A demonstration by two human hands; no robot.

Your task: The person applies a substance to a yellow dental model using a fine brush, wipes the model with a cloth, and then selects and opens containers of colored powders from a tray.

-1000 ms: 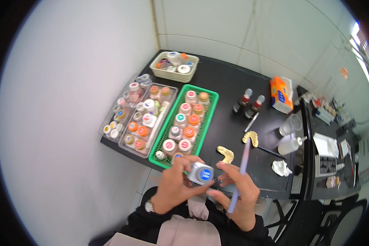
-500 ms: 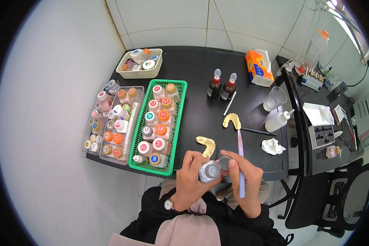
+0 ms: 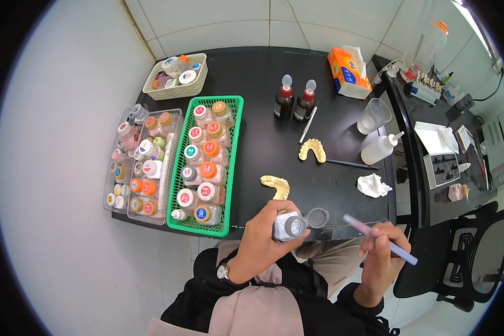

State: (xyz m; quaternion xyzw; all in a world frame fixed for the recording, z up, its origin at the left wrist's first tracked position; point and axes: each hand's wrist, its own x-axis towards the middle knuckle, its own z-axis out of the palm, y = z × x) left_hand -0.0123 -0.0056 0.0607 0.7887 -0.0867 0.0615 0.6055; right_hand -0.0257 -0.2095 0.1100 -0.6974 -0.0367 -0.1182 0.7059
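Note:
Near the table's front edge, my left hand (image 3: 263, 235) grips a clear squarish jar (image 3: 285, 232) with a grey neck. White contents show in the jar, tilted toward me. Beside the neck, its round grey lid (image 3: 318, 217) stands flipped open, seemingly hinged on. Off to the right, my right hand (image 3: 383, 255) pinches a slim pink-and-lavender stick tool (image 3: 395, 248), its pale tip toward the jar. Just beyond my left hand lies a cream dental cast (image 3: 277, 185). A second arch-shaped cast (image 3: 312, 150) sits farther back, beside a dark thin tool (image 3: 350, 164).
At left are a green basket (image 3: 236, 148) of capped jars, clear trays (image 3: 176, 131) of bottles and a cream basket (image 3: 179, 92). Two brown dropper bottles (image 3: 284, 103), a glass cup (image 3: 374, 116), a white squeeze bottle (image 3: 379, 149), crumpled tissue (image 3: 373, 185) and a tissue pack (image 3: 347, 75) stand rightward.
My right hand has moved right, away from the jar's lid, taking the stick tool along. The lid now stands free of my fingers, and the jar is tipped more toward me.

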